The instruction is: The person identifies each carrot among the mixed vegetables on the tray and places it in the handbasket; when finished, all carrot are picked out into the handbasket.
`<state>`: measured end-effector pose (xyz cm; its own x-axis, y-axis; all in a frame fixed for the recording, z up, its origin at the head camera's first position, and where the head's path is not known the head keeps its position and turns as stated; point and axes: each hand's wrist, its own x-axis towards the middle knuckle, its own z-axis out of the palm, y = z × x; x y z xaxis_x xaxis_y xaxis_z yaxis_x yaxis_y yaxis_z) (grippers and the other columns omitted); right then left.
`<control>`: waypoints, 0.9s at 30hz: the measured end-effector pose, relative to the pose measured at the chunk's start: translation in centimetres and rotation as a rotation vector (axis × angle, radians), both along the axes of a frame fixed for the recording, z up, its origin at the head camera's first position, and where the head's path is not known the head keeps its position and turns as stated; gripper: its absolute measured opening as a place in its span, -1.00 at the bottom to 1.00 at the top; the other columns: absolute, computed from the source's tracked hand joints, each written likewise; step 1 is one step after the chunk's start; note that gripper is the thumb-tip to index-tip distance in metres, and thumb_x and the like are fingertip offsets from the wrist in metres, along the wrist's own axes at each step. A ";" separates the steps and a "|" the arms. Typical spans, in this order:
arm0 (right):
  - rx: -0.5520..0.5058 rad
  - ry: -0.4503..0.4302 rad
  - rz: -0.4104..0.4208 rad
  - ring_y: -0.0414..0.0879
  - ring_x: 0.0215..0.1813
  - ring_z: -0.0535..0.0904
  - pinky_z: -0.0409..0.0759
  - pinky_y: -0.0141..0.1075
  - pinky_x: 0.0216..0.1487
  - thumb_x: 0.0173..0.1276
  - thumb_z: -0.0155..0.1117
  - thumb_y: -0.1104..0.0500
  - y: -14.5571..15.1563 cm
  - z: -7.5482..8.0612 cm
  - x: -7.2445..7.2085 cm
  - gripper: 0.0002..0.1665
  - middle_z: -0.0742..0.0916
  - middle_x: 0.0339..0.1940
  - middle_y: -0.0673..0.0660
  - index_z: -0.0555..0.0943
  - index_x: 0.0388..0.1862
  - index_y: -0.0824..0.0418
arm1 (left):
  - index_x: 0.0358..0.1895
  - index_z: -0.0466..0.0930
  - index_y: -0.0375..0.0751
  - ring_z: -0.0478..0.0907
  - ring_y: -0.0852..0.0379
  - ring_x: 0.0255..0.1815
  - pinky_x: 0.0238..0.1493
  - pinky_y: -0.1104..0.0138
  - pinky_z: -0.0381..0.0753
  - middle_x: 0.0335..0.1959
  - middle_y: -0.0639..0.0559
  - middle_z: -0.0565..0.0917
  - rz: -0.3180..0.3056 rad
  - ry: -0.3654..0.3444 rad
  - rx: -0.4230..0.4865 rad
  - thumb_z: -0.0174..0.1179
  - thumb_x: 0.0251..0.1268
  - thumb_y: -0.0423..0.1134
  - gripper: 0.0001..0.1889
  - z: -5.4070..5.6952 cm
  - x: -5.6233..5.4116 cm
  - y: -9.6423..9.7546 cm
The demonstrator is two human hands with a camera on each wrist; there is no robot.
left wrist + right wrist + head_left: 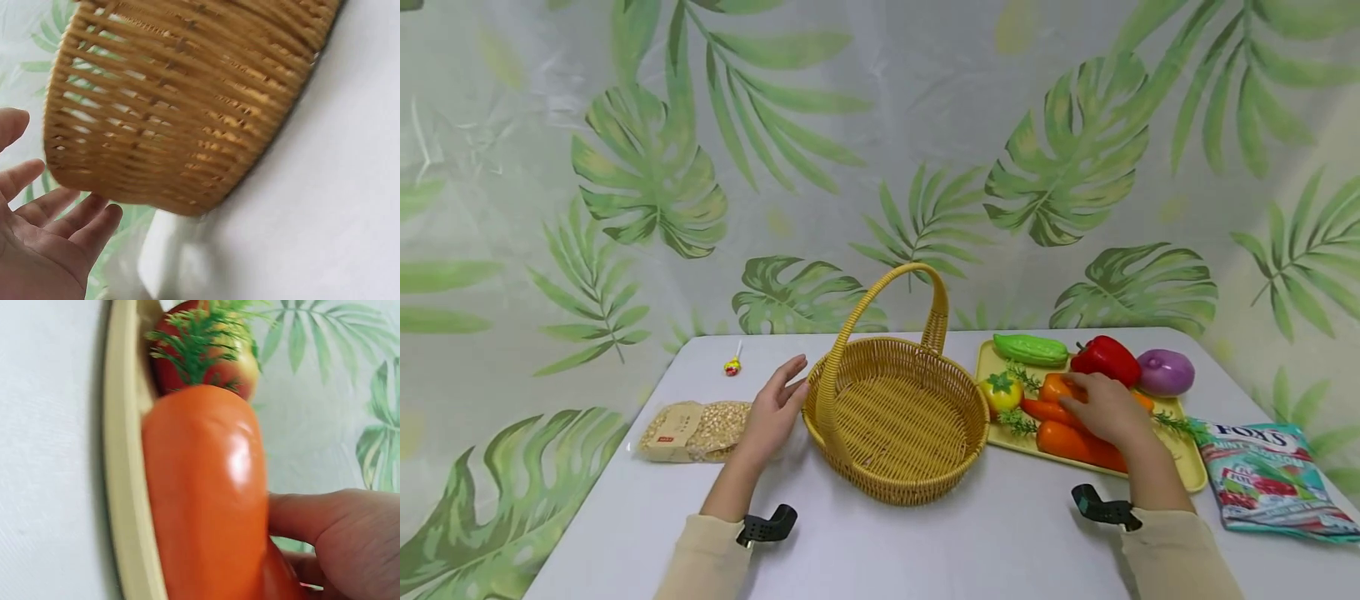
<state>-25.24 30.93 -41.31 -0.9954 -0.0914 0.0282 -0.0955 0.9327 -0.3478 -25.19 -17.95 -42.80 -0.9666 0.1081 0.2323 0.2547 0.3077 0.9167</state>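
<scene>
- Left hand (772, 412) just left of the wicker basket (895, 487), fingers straight and spread, grasping nothing; cannot tell whether touching the woven wall.
- Right hand (1108, 408) above the yellow tray (1192, 470), fingertips and thumb bent down at the rear orange carrot (1057, 386); cannot tell whether pinching it or only touching.
- Front carrot (1070, 444), large and glossy, along the near side of the tray; in the right wrist view, thumb behind it, partly hidden.
- Basket upright at the middle of the white worktop (940, 542), with a tall arched handle (917, 268), between the two hands.
- Also on the tray: pale green bitter melon (1030, 350) at the back, red pepper (1107, 360) beside it, purple vegetable (1166, 372) at the right end, red-and-yellow round fruit (1004, 394) at the left.
- Right of the tray, teal FOX'S bag (1273, 479).
- Left of the basket, bag of pale grains (696, 429); farther back, wrapped lollipop (732, 365).
</scene>
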 end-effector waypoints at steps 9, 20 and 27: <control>-0.019 0.031 -0.011 0.46 0.12 0.47 0.51 0.33 0.09 0.39 0.27 0.02 -0.3 -0.5 -0.3 -0.38 0.55 0.14 0.53 0.52 0.30 0.37 | 0.51 0.27 -0.07 0.28 -0.17 0.54 0.52 0.01 0.30 0.52 -0.17 0.32 0.012 -0.044 0.021 0.03 0.56 -0.16 -0.48 -1.1 -0.1 1.1; -0.059 -0.025 -0.027 0.44 0.18 0.50 0.44 0.38 0.18 0.41 0.27 0.03 -0.6 -0.2 -0.2 -0.40 0.59 0.22 0.48 0.44 0.29 0.35 | 0.48 0.34 0.00 0.25 -0.10 0.56 0.54 0.02 0.27 0.53 -0.09 0.33 0.061 -0.057 0.045 -0.01 0.56 -0.22 -0.52 -1.9 -0.2 1.6; -0.031 0.058 -0.006 0.48 0.19 0.47 0.44 0.41 0.18 0.39 0.30 0.07 -0.9 -0.5 -0.4 -0.37 0.50 0.18 0.52 0.44 0.32 0.37 | 0.46 0.35 0.08 0.25 -0.05 0.56 0.55 0.04 0.26 0.52 -0.02 0.35 0.084 -0.062 0.038 -0.01 0.56 -0.20 -0.54 -2.1 0.0 1.6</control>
<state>-25.69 30.04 -41.82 -0.9926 -0.0833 0.0887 -0.1105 0.9221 -0.3708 -25.22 -16.30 -44.91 -0.9846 0.0180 0.1739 0.1716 0.2902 0.9415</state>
